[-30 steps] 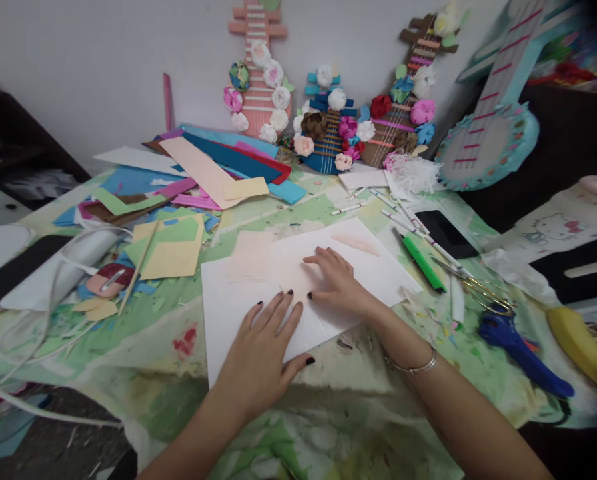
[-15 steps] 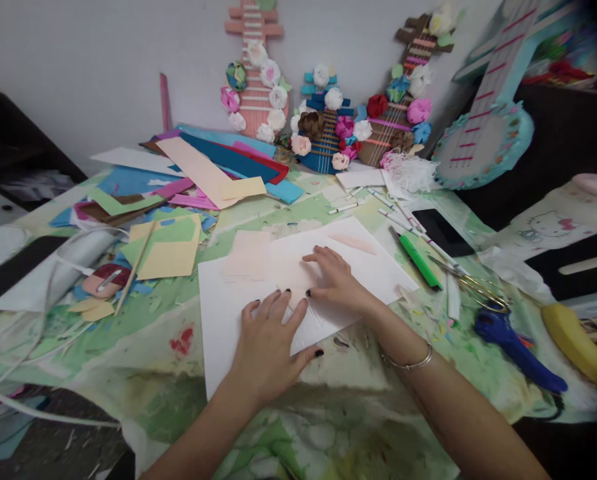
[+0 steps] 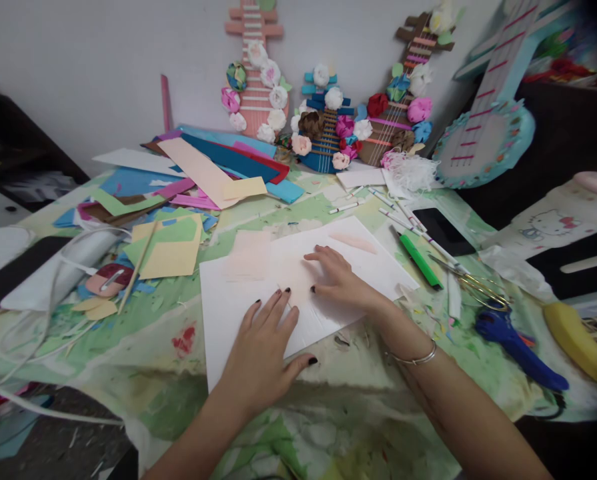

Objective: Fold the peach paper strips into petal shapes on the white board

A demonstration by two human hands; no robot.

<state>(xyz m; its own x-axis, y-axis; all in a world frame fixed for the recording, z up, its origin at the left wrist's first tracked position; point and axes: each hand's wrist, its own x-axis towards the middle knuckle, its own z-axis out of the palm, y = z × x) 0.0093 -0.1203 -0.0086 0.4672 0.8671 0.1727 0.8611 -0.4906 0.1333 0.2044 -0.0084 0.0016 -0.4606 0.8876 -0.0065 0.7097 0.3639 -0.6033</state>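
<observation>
Paper beneath left hand and right hand, both loosely spread, with Hello Kitty print far right.

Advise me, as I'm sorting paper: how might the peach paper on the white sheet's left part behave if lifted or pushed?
The peach paper is probably light and floppy, looking thin. Lying flat on the white sheet, it would likely slide, not roll.

Place: small craft workspace, home or studio undetermined | upper centre: flower-decorated model string instruments against wall | upper left: heaped coloured paper offcuts | right: green cutter, scissors, blue glue gun | lower frame: paint-stained table cover
</observation>
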